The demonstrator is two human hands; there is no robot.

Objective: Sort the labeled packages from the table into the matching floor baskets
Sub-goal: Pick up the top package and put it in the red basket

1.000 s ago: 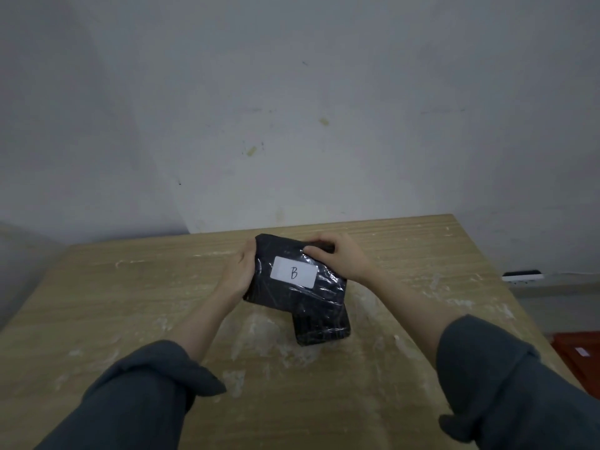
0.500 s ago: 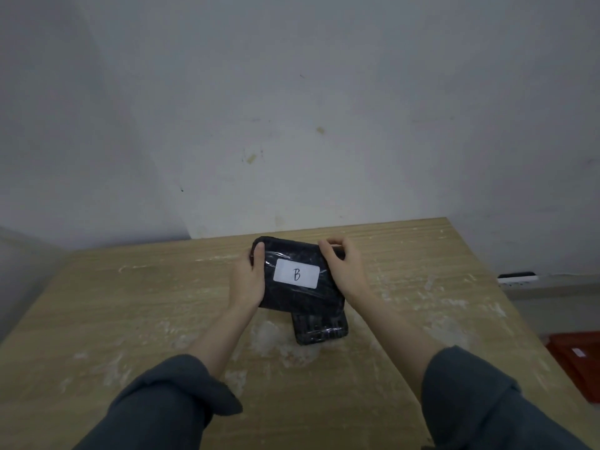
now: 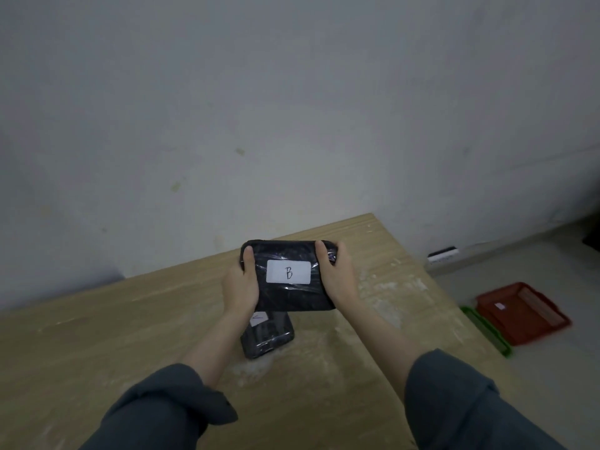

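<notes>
A black plastic-wrapped package B [image 3: 289, 293] with a white label marked "B" is held above the wooden table [image 3: 97, 336]. My left hand [image 3: 242, 285] grips its left end and my right hand [image 3: 336, 277] grips its right end, thumbs on top. A second black package [image 3: 269, 336] lies on the table below it, partly hidden, its white label only partly showing. On the floor at the right sits a red basket [image 3: 526, 315] with a small white label, and a green basket's rim [image 3: 487, 331] beside it.
A grey wall stands right behind the table. A white power strip [image 3: 443, 254] lies on the floor by the wall at the right. The table's right edge runs diagonally toward the baskets.
Both hands have lifted package B off the lower package and levelled it. My view has turned right, bringing the red and green baskets into sight.
</notes>
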